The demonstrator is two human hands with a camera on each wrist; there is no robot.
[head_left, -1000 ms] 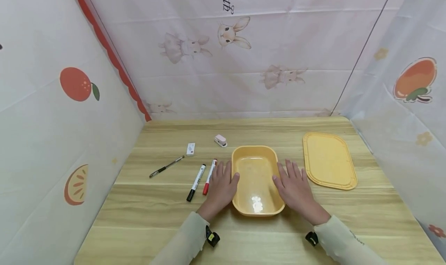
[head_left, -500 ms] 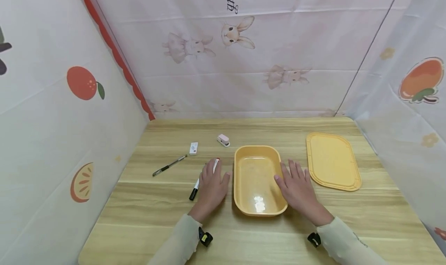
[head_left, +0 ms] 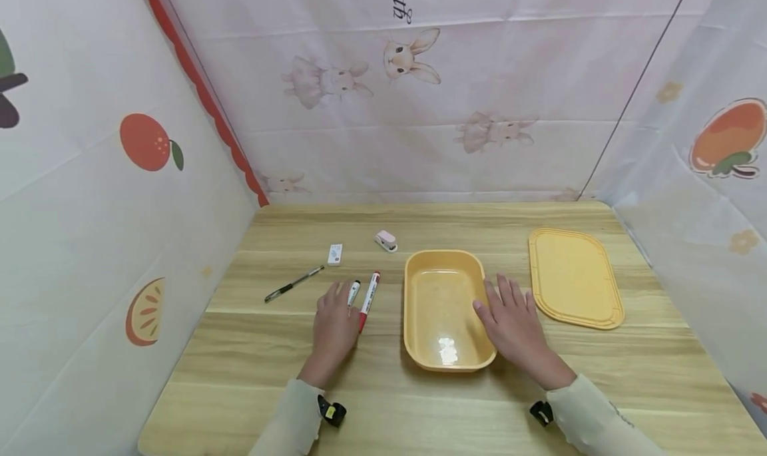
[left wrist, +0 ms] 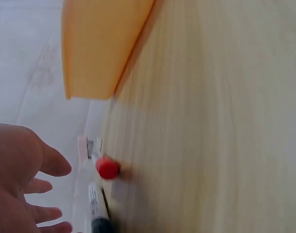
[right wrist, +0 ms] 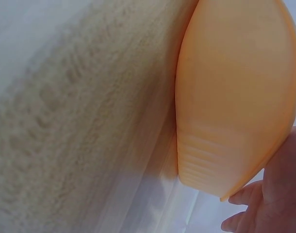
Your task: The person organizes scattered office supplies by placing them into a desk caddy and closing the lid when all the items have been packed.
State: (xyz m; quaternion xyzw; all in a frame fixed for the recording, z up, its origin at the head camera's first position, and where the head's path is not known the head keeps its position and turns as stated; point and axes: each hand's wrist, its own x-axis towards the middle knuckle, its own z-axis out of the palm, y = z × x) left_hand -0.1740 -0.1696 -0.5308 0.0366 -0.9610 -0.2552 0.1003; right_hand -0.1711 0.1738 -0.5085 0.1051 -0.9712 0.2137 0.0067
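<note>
"How are the two arms held?"

"Both reach forward from pale, matte sleeves (head_left: 599, 413). The left hand (head_left: 334, 326) is palm down over the black-ended marker (head_left: 353, 291), fingers loosely bent and a little spread."

"Is its grip on the marker?"

"No, it's released. Whether a fingertip touches the barrel, I can't tell."

"And the right hand (head_left: 516, 327)?"

"Relaxed too, lying along the right rim of the yellow bin (head_left: 445, 303), its thumb over the edge and its other fingers extended forward. It isn't clenched."

"What's the bin like?"

"Smooth, glossy plastic, a rounded rectangle with a bright reflection on its floor. It stands upright on the worktop (head_left: 419, 416), between the hands."

"And the marker?"

"A slim white cylinder, left of the bin, just beside a red-ended one (head_left: 369, 296). The worktop has streaky wood grain; the flat yellow lid (head_left: 575, 277), with rounded corners and a ridged border, lies to the bin's right."
</note>
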